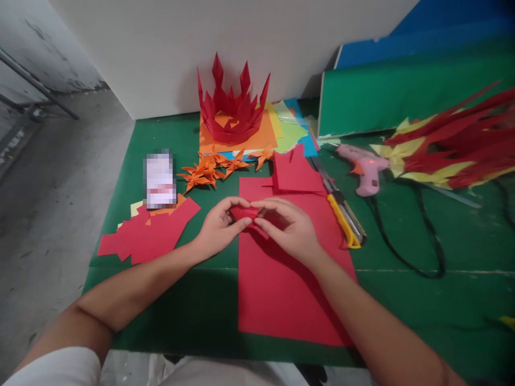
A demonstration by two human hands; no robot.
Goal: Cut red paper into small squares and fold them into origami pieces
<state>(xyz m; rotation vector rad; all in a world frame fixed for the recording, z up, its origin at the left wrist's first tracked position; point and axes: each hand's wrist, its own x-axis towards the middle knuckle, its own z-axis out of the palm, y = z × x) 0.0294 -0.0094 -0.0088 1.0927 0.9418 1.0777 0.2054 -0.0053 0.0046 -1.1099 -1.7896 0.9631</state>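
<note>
Two bare forearms reach from the near side over a green table (181,305), the left one slanting to the right, the right one slanting to the left, so that the hands meet near the middle. Under the right forearm lies a large red sheet (289,305). The left hand (219,228) has its thumb and index finger curved towards each other, and they pinch the left part of a small folded red paper (246,213). The right hand (288,225) makes almost the same shape from the other side, pinching the right part; its other fingers are bent, but partly hidden. The small paper is held above the sheet, close to its left edge. At left are red paper scraps (148,236), and at right a yellow cutter (340,214) lies along the sheet's right edge. Farther away are a phone (161,179) on the left, orange paper flowers (205,170), a stack of red pieces (298,172) and, to the right, a pink glue gun (364,167). Farther still, a red paper crown (233,120) stands upright on coloured sheets (288,128).
</note>
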